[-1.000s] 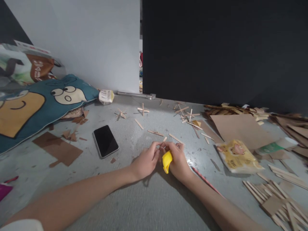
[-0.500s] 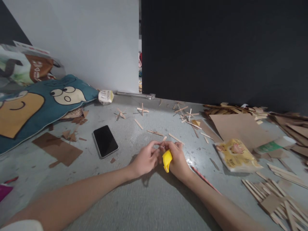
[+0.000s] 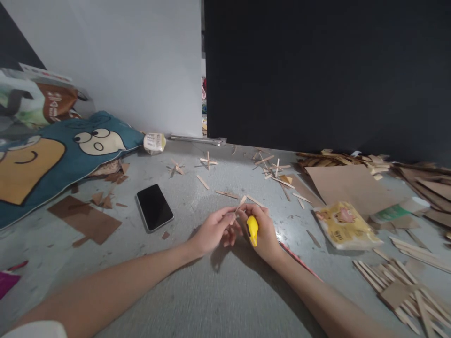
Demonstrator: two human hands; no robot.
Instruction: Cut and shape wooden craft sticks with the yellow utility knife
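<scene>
My left hand pinches a short wooden craft stick, whose pale end sticks up between the two hands. My right hand is closed round a yellow utility knife; its handle points back toward me and the blade end is hidden by the fingers. The fingertips of both hands meet at the stick, low over the grey table. Just beyond them lie loose craft sticks. Farther back, small crossed-stick pieces stand on the tabletop.
A black phone and brown cardboard lie to the left, near a blue cushion. On the right are a yellow packet, a white-and-green bottle, a red pencil-like rod and a stick pile. Dark panels stand behind.
The yellow knife has turned and shifted slightly right in my right hand. More of the stick now shows above the fingers. My left hand's lower fingers have loosened a little.
</scene>
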